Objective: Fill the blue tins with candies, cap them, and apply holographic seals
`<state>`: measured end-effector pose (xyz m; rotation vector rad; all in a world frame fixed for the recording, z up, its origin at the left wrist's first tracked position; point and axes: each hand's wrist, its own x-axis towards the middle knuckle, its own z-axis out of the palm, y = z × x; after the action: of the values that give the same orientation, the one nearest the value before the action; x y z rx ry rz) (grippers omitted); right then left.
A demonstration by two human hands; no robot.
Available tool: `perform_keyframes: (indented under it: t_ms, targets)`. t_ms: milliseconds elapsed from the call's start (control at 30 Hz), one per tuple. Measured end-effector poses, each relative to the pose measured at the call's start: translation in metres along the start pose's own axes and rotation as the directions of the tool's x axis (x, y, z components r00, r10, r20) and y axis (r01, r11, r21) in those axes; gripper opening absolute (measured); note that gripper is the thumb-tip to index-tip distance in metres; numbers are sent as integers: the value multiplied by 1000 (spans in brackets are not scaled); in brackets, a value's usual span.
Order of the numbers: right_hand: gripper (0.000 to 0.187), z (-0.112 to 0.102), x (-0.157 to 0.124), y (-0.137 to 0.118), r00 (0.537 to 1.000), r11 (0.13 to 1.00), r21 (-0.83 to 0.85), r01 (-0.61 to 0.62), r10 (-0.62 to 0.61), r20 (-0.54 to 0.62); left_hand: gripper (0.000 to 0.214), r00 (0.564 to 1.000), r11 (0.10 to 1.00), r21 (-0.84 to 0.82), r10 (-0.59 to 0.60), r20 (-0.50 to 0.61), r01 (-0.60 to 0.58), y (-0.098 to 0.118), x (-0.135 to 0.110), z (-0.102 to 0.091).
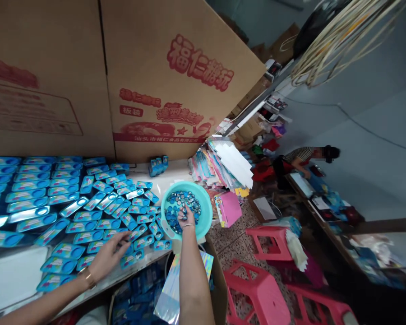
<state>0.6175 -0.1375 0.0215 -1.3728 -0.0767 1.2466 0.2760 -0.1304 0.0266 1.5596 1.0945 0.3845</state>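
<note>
My right hand [186, 218] reaches into a turquoise plastic basin [208, 212], its fingers curled around a few small round silvery pieces. Many more of these round pieces [196, 205], silver and blue, lie in the basin. My left hand [110, 256] hovers over the table, fingers loosely bent and apart, close to a small blue oblong tin [132, 259]. Nothing shows in its grasp. Spread to the left and ahead are many similar blue tins [104, 224] with printed lids, some in rows and some loosely strewn.
Large printed cardboard boxes [176, 113] wall off the table's far side. Colourful printed cards [223, 162] are piled beyond the basin. A carton of blue items [138, 293] stands below the table edge. Pink stools [257, 293] are at right; a person [299, 158] works at another table.
</note>
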Motion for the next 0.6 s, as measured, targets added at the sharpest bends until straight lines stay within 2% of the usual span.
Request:
perform_keyframes:
  t_ms: [67,100,167,233,300,333,400,467,533,600]
  targets:
    - [26,2,-16,-5,999,996,86,22,-25,23,65,969,931,-270,-223,108,244,28,21,7]
    - [26,6,-25,-6,999,993,111,32,-36,36,68,929,846,-386,-314,195,367,44,32,11]
    - [22,21,-42,-5,996,981,192,13,-30,88,68,849,637,-562,-390,356,528,73,52,18]
    - [21,40,-59,3,988,969,246,-35,-3,152,62,820,498,-652,-365,440,571,97,68,24]
    - [23,60,-77,15,988,983,181,-31,3,153,55,820,453,-684,-320,475,572,110,74,27]
    - [25,69,-86,23,992,997,77,11,-20,122,50,818,447,-685,-305,488,576,113,75,27]
    - [26,84,-103,36,988,970,-193,147,-136,72,40,804,421,-685,-297,515,594,112,70,25]
    - [24,95,-119,47,956,864,-410,291,-275,101,30,794,402,-685,-312,522,608,108,61,20]
    - [22,103,-132,54,932,802,-477,360,-329,151,22,796,392,-694,-334,505,605,102,53,14]
    - [25,109,-141,59,955,864,-409,294,-255,149,15,805,392,-707,-362,470,589,97,48,7]
